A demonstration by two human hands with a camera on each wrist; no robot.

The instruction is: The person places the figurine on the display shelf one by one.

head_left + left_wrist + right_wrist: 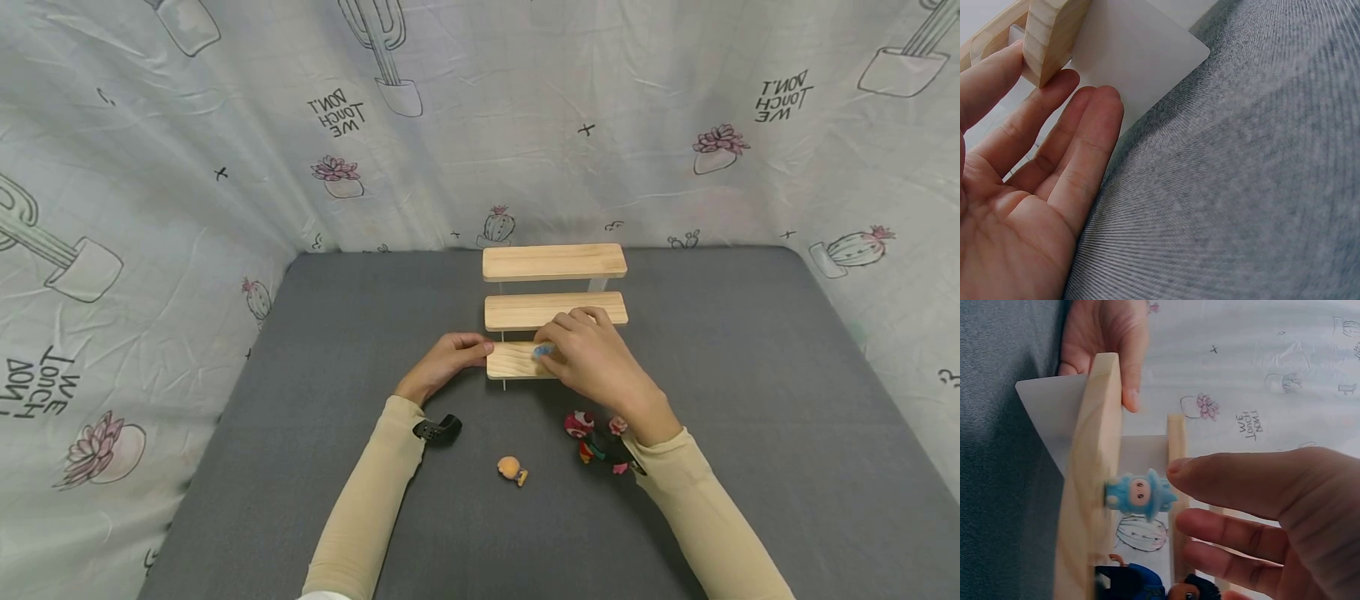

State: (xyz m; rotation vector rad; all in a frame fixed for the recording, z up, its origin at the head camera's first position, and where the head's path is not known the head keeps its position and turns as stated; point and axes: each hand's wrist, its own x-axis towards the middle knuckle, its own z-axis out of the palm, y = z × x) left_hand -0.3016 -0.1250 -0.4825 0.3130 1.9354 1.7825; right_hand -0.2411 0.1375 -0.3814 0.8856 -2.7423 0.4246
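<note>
A three-tier wooden display shelf (555, 312) with translucent side panels (1141, 56) stands on the grey table. My left hand (453, 360) pinches the left end of its lowest board (510, 363), thumb above and index finger below, the other fingers near the side panel. On that board stands a small light-blue figurine with a pointed hat (1141, 494). My right hand (600, 362) hovers at it, thumb and fingertips spread around the hat's tip and seemingly apart from it. Beside it is a dark-blue figurine with black hair (1141, 581), hidden by my right hand in the head view.
An orange-headed figurine (510, 468) lies on the table in front of the shelf. Several red and pink figurines (580, 425) lie by my right forearm, which partly hides them. A white printed curtain (525, 125) hangs behind the table.
</note>
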